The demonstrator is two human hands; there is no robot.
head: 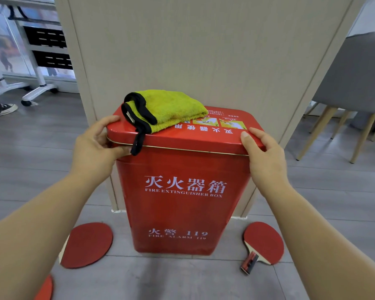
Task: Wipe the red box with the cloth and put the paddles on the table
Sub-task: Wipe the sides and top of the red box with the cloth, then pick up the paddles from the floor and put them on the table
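On the floor (182, 278), red box (178, 191) stands, long axis vertical.

Both arms out fwd. My L hand (95, 144) grips a top corner of the red box (178, 191); R hand (263, 153) grips the other, thumb on top.

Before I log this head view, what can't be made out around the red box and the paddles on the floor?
Head view:
1. Left paddle: handle hidden behind the left forearm.
2. Bottom-left paddle: mostly cut off by the frame edge.
3. Red box contents: hidden by its lid.
4. Lid label print: too small to read.
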